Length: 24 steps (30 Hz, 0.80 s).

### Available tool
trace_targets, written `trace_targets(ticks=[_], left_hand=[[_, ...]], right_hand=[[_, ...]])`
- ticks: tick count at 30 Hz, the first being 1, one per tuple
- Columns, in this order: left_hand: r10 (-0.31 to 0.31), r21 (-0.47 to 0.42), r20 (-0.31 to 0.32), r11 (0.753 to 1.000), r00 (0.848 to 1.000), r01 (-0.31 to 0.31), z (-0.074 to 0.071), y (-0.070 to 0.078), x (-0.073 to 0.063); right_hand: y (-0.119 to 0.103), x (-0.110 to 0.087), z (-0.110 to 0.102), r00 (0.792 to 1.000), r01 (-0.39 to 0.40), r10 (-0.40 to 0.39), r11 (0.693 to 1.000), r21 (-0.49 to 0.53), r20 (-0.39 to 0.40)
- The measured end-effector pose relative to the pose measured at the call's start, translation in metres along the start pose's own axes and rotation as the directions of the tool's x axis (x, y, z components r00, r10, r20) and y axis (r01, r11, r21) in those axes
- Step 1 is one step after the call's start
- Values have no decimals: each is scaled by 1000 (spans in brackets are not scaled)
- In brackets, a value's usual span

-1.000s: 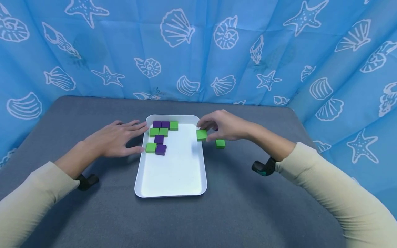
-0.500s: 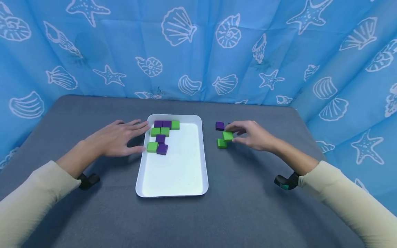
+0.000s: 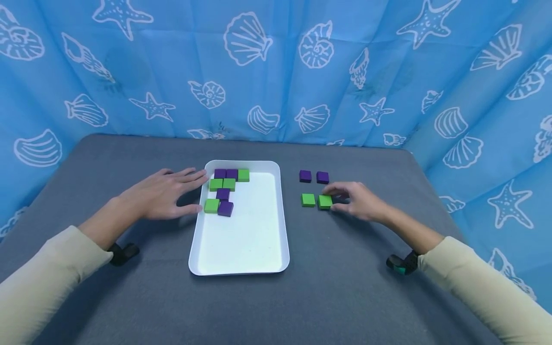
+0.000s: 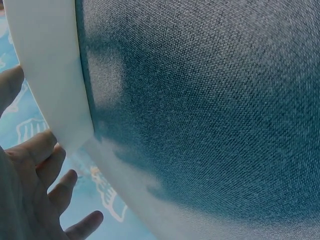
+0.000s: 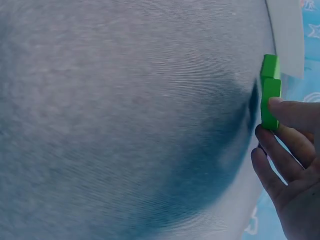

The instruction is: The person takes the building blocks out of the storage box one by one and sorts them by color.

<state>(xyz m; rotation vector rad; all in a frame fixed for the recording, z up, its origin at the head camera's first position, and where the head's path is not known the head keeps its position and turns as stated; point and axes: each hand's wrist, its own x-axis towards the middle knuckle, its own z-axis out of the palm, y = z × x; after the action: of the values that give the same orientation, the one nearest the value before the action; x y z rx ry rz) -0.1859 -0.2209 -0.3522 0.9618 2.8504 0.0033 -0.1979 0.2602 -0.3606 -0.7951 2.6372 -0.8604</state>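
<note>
My right hand (image 3: pixel 355 200) pinches a green block (image 3: pixel 325 201) at the table, right of the tray. Thumb and fingertips are on it in the right wrist view, where a second green block (image 5: pixel 270 66) shows behind. Beside the pinched block lies that other green block (image 3: pixel 308 200), with a small gap between. Two purple blocks, one nearer the tray (image 3: pixel 305 176) and one to its right (image 3: pixel 322 177), lie farther back. With fingers spread, my left hand (image 3: pixel 166 194) touches the left rim of the white tray (image 3: pixel 239 249). Several purple and green blocks (image 3: pixel 212 206) fill the tray's upper left.
A dark grey cloth covers the table (image 3: pixel 345 297). Behind it hangs a blue curtain (image 3: pixel 276 86) with white shell and starfish prints, which also runs along the right side.
My right hand has carried the green block from above the tray's right rim rightward and down to the table, uncovering both purple blocks. My left hand stays at the rim.
</note>
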Motion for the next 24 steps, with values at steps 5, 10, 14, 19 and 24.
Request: trace_targets(ticks=[5,10,14,19,24], left_hand=[[-4,2,1,1000,1000,4,0,0,0],[-3,1,-1,1000,1000,3,0,0,0],[-6,2,3,1000,1000,6,0,0,0],[-1,-2,5,1000,1000,1,-1,1,1],[3,5,-1,1000,1000,-3,0,1,1]], right_hand=[[6,-2,6,1000,-17,17,1000,7,-6],[7,-3,6,1000,-17,17,1000,24,-20],[7,-2,6,999,-31,31,999,32,-12],[7,-1,4,1000,-29,29,999,24,2],[2,3,-2,1000,19,-19,1000,18,0]])
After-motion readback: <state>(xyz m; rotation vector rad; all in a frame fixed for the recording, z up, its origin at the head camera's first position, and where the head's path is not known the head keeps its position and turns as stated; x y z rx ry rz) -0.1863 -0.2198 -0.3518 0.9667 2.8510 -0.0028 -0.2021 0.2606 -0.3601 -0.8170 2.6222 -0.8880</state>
